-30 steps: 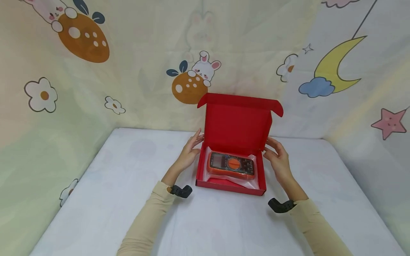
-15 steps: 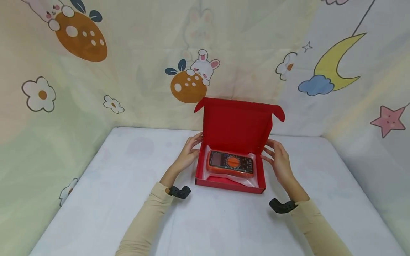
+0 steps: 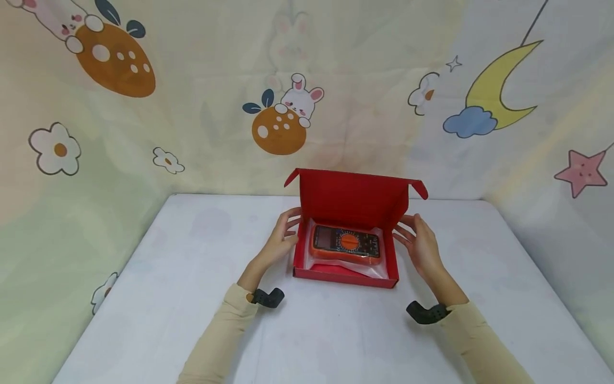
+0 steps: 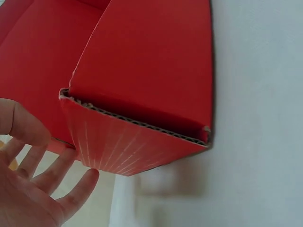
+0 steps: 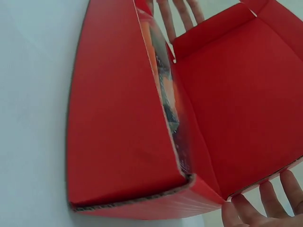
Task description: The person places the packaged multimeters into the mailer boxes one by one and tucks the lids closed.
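A red cardboard box [image 3: 345, 276] rests on the table with its lid [image 3: 354, 198] raised and leaning back. Inside it lies an orange and black multimeter [image 3: 346, 244] with an orange dial, in a clear plastic bag [image 3: 376, 271]. My left hand [image 3: 278, 237] is at the box's left back corner, extended fingertips against the lid's side. On the opposite side my right hand [image 3: 424, 249] has its spread fingers at the lid's right edge. In the right wrist view, the right hand's fingers [image 5: 271, 201] sit behind the lid's side flap. The left wrist view shows the hinge corner close up.
The white-covered table [image 3: 206, 298] extends around the box. Behind it hangs a patterned cloth [image 3: 360, 96] with bunnies, flowers and a moon. Black wrist cameras [image 3: 268, 297] are strapped on both wrists.
The lid has come down: its top edge sits lower in the head view. Both hands have shifted slightly down with it, staying at its sides. The multimeter stays in place.
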Motion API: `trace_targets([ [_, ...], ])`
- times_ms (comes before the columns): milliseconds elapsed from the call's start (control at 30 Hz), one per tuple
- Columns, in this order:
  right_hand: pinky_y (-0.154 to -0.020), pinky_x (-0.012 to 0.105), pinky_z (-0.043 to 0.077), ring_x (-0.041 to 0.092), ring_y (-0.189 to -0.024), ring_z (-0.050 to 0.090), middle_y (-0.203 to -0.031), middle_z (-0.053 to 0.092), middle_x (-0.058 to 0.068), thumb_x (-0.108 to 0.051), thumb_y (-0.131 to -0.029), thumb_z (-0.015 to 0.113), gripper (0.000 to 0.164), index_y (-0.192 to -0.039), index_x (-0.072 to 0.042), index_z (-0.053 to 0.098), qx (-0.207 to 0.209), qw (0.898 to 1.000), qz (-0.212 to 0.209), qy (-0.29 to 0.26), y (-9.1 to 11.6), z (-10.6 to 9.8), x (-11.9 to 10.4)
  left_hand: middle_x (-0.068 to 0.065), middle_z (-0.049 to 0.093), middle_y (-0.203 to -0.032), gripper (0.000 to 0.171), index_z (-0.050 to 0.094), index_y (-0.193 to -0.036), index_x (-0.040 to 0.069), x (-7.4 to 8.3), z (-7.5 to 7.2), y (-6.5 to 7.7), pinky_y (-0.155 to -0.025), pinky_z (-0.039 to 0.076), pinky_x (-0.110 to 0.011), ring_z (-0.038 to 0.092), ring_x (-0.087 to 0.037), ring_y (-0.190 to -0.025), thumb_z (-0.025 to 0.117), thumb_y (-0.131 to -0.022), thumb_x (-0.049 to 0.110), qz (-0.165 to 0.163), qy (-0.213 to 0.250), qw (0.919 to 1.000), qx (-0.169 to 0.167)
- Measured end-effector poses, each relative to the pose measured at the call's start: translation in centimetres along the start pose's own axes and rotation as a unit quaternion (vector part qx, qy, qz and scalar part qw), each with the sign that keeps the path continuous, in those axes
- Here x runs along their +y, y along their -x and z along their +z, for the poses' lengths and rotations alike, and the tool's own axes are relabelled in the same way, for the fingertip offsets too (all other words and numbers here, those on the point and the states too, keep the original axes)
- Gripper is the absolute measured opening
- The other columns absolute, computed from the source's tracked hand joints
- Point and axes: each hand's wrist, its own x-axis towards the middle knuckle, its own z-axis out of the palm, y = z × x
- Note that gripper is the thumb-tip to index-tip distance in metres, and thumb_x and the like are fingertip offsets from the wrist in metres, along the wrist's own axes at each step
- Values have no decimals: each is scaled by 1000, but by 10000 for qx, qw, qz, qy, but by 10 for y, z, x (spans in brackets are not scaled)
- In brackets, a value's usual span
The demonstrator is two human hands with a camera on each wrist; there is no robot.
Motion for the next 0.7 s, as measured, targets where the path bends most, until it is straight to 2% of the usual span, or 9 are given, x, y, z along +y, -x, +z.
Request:
trace_targets([
  [133,-106,33,38,18,-121,53,-127,49,-5,-44,-105,30,36,-126,-19,46,87,9998,76,-157,2,4,4,-20,24,-155,69,20,-150,1,20,-2,11,-109,37,-52,31,-40,-141,48,-88,-10,-276,-74,9995,-125],
  [200,-107,33,38,17,-121,53,-127,49,-5,-42,-106,29,34,-126,-20,46,138,9997,117,-132,2,4,5,-20,24,-154,68,20,-149,0,28,-2,15,-109,37,-53,31,-40,-141,49,-88,-10,-278,-82,9995,-139],
  [333,-105,31,40,15,-119,54,-125,50,-5,-42,-106,31,31,-123,-21,46,175,9996,108,-207,3,2,6,-24,25,-152,67,21,-147,-4,26,1,15,-110,33,-59,30,-44,-141,48,-87,-11,-76,-11,9999,-121],
  [467,-103,27,42,13,-114,57,-119,54,-6,-40,-105,34,29,-121,-19,47,231,9982,89,-550,4,0,8,-29,30,-148,61,26,-142,-10,23,4,15,-107,33,-62,33,-48,-137,46,-85,-16,231,86,9997,78],
  [600,-101,23,45,11,-109,59,-110,60,-9,-36,-106,35,26,-118,-17,48,298,9959,75,-849,4,1,10,-30,35,-145,58,31,-140,-10,22,6,16,-106,35,-62,36,-49,-135,48,-85,-16,294,113,9991,272],
  [700,-98,24,47,11,-107,60,-110,61,-9,-33,-106,35,25,-118,-17,49,354,9958,-41,-838,4,-1,8,-30,41,-141,57,34,-139,-10,20,5,17,-104,38,-61,41,-49,-131,52,-85,-14,380,14,9982,470],
])
